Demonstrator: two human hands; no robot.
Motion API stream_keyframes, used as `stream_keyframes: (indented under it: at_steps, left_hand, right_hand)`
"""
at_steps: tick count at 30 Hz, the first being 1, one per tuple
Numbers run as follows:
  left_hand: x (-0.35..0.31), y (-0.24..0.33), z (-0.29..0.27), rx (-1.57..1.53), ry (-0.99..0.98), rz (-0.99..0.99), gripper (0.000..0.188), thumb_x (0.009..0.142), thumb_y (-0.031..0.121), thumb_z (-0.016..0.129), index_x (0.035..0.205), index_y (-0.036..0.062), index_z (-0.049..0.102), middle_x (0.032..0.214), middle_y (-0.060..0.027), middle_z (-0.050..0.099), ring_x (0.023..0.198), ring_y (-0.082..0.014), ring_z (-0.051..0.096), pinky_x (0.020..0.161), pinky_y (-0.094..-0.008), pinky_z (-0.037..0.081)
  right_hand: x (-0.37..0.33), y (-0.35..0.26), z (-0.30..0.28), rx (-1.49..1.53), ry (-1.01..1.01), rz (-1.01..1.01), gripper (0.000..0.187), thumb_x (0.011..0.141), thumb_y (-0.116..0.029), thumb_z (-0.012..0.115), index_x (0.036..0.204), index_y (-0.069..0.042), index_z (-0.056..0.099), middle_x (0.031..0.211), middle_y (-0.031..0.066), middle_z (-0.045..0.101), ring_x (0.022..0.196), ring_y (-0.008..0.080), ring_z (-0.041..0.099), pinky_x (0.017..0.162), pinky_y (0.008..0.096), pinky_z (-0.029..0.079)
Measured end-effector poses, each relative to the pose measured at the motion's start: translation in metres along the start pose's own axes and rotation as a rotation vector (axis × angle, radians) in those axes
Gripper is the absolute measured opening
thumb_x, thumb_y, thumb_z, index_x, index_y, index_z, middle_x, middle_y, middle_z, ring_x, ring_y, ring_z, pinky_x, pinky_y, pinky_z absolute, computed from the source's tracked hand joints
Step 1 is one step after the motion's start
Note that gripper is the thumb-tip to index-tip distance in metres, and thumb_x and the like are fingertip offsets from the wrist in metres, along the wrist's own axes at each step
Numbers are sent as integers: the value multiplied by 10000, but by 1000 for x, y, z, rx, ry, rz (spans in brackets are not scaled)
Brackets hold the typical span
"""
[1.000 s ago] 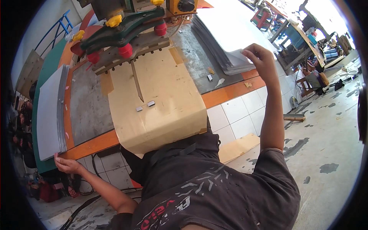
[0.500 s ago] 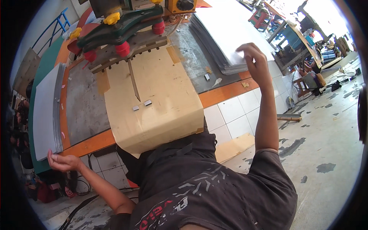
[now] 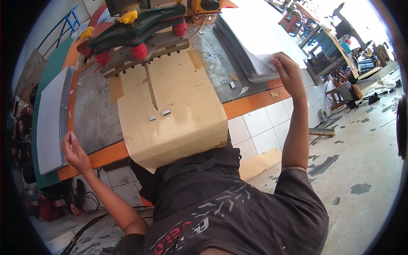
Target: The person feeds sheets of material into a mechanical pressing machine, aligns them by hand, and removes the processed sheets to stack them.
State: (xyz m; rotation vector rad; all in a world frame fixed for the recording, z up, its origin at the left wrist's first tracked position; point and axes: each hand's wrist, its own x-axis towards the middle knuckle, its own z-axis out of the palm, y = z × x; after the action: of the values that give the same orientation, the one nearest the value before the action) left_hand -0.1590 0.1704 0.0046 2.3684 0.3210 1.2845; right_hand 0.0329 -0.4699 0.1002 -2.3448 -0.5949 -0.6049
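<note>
At the right, my right hand (image 3: 291, 72) pinches the near corner of a white sheet (image 3: 265, 59) on top of a thick stack, and the corner bends upward. My left hand (image 3: 76, 154) is at the left, beside the near edge of another white stack (image 3: 53, 123). Its fingers are extended and slightly apart, with nothing seen in them. Between the hands a tan board (image 3: 174, 91) slopes over the table edge toward my lap. Two small magnet-like blocks (image 3: 165, 112) lie on it, near the tip of a thin pointed metal strip (image 3: 151, 89).
Over the far end of the board stands a dark green machine head (image 3: 136, 32) with yellow knobs and red cylinders. The grey metal tabletop (image 3: 95, 114) has an orange border. A small block (image 3: 232, 85) sits near the right stack. Beyond it are a cluttered workbench (image 3: 335, 46) and a stool.
My right hand has come down onto the sheet's corner and now grips it. My left hand has moved up and slightly right along the left stack, its fingers now pointing upward.
</note>
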Motion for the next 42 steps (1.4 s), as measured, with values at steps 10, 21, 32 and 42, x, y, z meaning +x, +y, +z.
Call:
stream_keyframes:
  at_steps: [10, 21, 32, 42]
  left_hand:
    - [0, -19, 1, -248, -38, -147, 250, 1048, 180, 565, 1087, -46, 664, 1100, -89, 683, 1027, -171, 619, 947, -315, 486]
    - [0, -25, -1, -443, 30, -287, 268, 1056, 188, 549, 1100, -55, 655, 1105, -117, 663, 1078, -193, 618, 1044, -344, 477]
    - [0, -32, -3, -417, 55, -304, 264, 1057, 203, 542, 1083, -26, 672, 1099, -98, 679, 1067, -180, 621, 1017, -337, 465]
    - [-3, -38, -3, -505, 102, -340, 250, 1045, 206, 561, 1061, -5, 694, 1076, -80, 695, 1027, -159, 622, 959, -305, 466]
  right_hand:
    - [3, 3, 0, 437, 125, 335, 234, 980, -259, 677, 856, -60, 682, 839, 7, 703, 734, 54, 530, 687, 237, 428]
    - [-2, -4, 12, 319, 268, 128, 192, 1014, -100, 553, 1167, -20, 637, 969, 57, 725, 808, 98, 616, 742, 257, 497]
    - [-8, -26, -3, -105, -81, -105, 138, 933, -164, 693, 1029, -68, 717, 1056, 63, 678, 945, 200, 648, 779, 345, 521]
    - [-7, -25, -3, -138, -110, -79, 213, 919, -263, 725, 1013, -72, 720, 1060, 54, 683, 964, 206, 657, 799, 341, 527]
